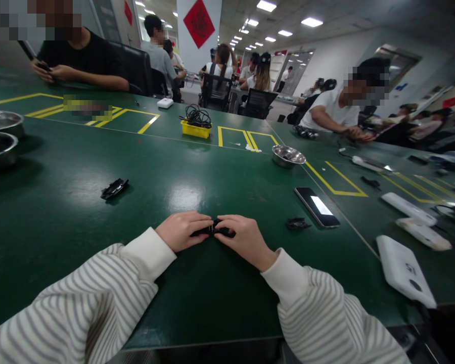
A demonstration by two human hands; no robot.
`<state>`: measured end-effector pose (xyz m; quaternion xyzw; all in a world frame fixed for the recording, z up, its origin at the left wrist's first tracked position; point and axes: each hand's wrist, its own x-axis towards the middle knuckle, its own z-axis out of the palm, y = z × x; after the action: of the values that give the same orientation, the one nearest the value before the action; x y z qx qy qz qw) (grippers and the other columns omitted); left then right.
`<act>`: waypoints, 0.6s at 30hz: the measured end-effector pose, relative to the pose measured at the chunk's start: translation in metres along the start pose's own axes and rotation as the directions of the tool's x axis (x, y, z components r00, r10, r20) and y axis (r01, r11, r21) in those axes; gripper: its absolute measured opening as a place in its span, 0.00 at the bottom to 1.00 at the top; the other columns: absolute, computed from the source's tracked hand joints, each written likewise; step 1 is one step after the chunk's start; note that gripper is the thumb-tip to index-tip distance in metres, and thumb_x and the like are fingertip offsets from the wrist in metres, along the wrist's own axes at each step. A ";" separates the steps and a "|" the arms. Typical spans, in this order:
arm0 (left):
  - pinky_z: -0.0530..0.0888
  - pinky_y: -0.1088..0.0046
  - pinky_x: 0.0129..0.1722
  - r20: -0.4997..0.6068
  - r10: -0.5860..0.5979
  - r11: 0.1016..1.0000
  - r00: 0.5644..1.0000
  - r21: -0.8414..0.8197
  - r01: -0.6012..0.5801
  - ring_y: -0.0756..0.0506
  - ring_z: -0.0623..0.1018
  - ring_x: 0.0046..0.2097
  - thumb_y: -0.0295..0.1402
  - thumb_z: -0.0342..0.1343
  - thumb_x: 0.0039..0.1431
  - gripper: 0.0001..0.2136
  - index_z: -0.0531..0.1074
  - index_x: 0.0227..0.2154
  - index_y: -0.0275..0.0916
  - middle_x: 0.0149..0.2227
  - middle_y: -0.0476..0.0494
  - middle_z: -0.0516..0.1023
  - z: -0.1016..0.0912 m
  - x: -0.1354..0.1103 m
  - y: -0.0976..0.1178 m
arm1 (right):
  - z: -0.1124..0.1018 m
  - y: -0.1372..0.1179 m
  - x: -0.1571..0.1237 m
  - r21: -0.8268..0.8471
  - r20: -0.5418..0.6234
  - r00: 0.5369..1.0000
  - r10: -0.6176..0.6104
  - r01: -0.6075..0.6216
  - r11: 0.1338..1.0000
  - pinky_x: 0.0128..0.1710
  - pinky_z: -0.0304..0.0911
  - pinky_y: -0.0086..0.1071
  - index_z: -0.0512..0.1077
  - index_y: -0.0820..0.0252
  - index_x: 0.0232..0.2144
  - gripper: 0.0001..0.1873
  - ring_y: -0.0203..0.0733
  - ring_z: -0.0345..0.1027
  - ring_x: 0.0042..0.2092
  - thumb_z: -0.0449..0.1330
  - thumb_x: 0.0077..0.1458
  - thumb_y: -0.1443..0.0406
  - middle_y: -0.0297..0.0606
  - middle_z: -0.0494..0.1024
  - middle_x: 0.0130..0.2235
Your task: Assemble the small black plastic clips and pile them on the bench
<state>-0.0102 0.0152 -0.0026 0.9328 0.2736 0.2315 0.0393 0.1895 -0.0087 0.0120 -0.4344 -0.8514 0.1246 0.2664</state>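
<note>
Just above the green table [197,293], my left hand [184,230] and my right hand [244,237] meet around a small black part [211,229]. The fingers of both hands are closed on it, one hand at each end. Much of the part is hidden by the fingers, so its exact kind cannot be made out. To the right of my right hand lies a small black pile of pieces [298,224]. Farther off to the left is another black bundle of thin pieces [115,189].
A phone [317,207] with a lit screen lies to the right. Beyond it are white power banks [405,270]. Metal bowls [288,156] stand ahead and at far left [2,156]. A yellow tray [195,129] holds black cables. People sit across the table.
</note>
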 end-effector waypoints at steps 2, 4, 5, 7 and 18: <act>0.72 0.70 0.39 -0.025 0.004 1.000 1.000 0.028 -0.003 0.46 0.74 0.40 0.33 0.49 0.54 0.12 0.69 0.41 0.37 0.42 0.40 0.74 0.000 -0.002 -0.004 | 0.005 0.000 0.002 -0.006 -0.027 1.000 -0.008 0.008 1.000 0.43 0.62 0.32 0.73 0.59 0.30 0.07 0.38 0.68 0.41 0.59 0.45 0.65 0.39 0.74 0.40; 0.73 0.70 0.38 -0.055 0.002 0.997 0.999 0.073 0.002 0.46 0.75 0.39 0.32 0.48 0.54 0.12 0.70 0.40 0.36 0.41 0.40 0.74 -0.001 -0.006 -0.009 | 0.012 -0.001 0.007 -0.011 -0.059 0.998 -0.022 0.021 1.000 0.43 0.62 0.31 0.73 0.59 0.31 0.07 0.38 0.68 0.41 0.58 0.46 0.65 0.39 0.74 0.41; 0.73 0.70 0.37 -0.069 0.001 0.995 0.998 0.098 0.005 0.46 0.75 0.38 0.32 0.48 0.54 0.12 0.70 0.40 0.36 0.40 0.40 0.75 -0.003 -0.009 -0.012 | 0.017 -0.002 0.011 -0.013 -0.072 0.997 -0.033 0.032 0.999 0.43 0.62 0.31 0.73 0.59 0.31 0.07 0.38 0.68 0.41 0.58 0.46 0.65 0.39 0.74 0.41; 0.73 0.71 0.36 -0.090 0.006 0.989 0.996 0.147 0.007 0.46 0.75 0.37 0.33 0.47 0.55 0.12 0.70 0.40 0.36 0.40 0.40 0.75 -0.008 -0.018 -0.020 | 0.028 -0.005 0.021 -0.017 -0.078 0.995 -0.065 0.064 0.998 0.44 0.61 0.31 0.73 0.59 0.31 0.07 0.38 0.67 0.42 0.57 0.48 0.65 0.39 0.74 0.41; 0.72 0.70 0.39 -0.112 -0.153 0.914 0.982 0.363 0.184 0.46 0.75 0.38 0.35 0.47 0.55 0.12 0.70 0.39 0.38 0.39 0.42 0.75 -0.063 -0.104 -0.067 | 0.096 -0.062 0.103 -0.072 0.036 0.953 -0.301 0.303 0.950 0.44 0.59 0.30 0.70 0.58 0.35 0.10 0.38 0.64 0.44 0.52 0.53 0.63 0.37 0.71 0.44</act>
<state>-0.1492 0.0141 -0.0028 0.8861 0.3931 0.2090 -0.1292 0.0438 0.0393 -0.0045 -0.3075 -0.9152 0.0550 0.2548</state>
